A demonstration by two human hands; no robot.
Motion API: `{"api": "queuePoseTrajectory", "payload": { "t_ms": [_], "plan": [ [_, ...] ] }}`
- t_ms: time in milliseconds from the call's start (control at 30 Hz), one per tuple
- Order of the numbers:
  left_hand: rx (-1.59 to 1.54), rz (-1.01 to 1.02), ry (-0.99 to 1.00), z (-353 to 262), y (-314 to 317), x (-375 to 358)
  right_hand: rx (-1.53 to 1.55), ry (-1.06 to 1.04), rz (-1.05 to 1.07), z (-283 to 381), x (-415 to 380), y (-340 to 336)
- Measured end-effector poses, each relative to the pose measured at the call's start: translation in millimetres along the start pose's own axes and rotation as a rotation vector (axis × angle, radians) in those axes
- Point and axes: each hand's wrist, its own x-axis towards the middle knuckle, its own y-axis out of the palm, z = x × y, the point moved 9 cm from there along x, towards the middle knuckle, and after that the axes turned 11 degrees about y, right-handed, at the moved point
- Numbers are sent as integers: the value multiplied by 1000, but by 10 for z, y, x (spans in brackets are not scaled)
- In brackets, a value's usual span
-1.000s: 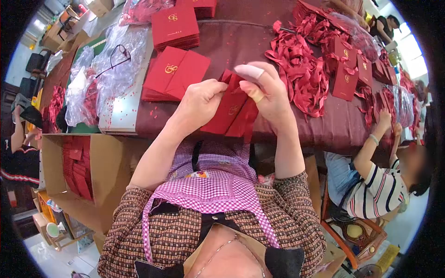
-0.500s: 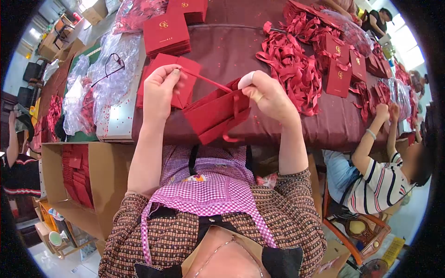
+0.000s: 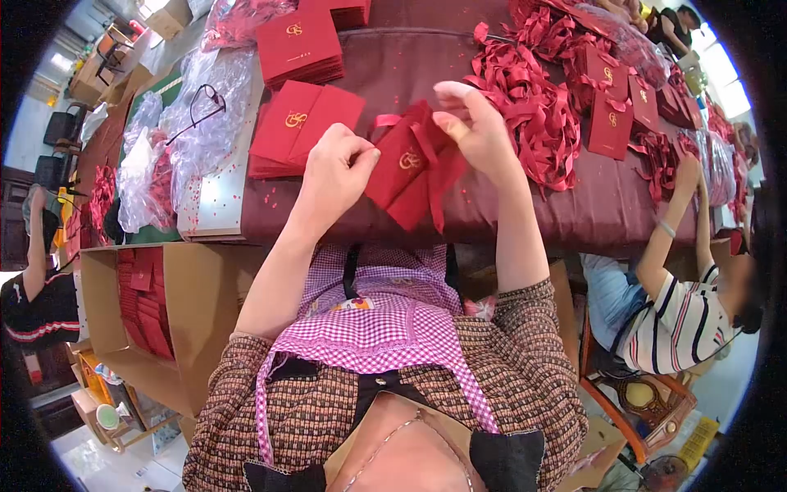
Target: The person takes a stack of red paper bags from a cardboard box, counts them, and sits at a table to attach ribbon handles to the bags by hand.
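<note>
A small dark red gift bag (image 3: 399,176) with a gold logo is tilted at the near side of the table, its ribbon hanging down the front. My left hand (image 3: 334,172) is closed, thumb against curled fingers, at the bag's left edge. Above the bag's right side is my right hand (image 3: 479,135), fingers stretched and thumb apart, with a pale wrap on the thumb. Slight blur hides whether it touches the bag. Just beyond my left hand lies a stack of flat red bags (image 3: 299,123).
Another bag stack (image 3: 299,45) sits farther back. Red ribbons (image 3: 533,115) are heaped to the right, near more bags (image 3: 609,127). Glasses (image 3: 197,115) rest on plastic wrap at left. A cardboard box (image 3: 193,320) holds red bags. A co-worker (image 3: 668,320) sits at right.
The bag has turned so its logo faces up. My left hand has moved right and down to the bag from the stretched ribbon; my right hand has risen and its fingers have spread.
</note>
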Motion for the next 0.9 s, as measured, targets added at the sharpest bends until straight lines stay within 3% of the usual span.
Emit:
{"api": "queuePoseTrajectory", "payload": {
  "t_ms": [33,133,233,333,533,900],
  "plan": [
    [1,0,-1,19,2,-7,-154,-63,-49,-17,-38,-100],
    [-7,-68,-80,152,-35,-31,-248,97,111,-226,-260,-165],
    [-1,-98,-97,212,-45,-33,-368,-148,281,-46,-642,25],
    [-47,-85,-138,220,-34,-18,-624,-235,416,-217,-950,216],
    [-137,-16,-255,322,56,-14,-647,-209,325,-346,-1013,113],
    [-299,93,-327,513,216,-129,-699,-192,379,-313,-1019,44]
  ]
}}
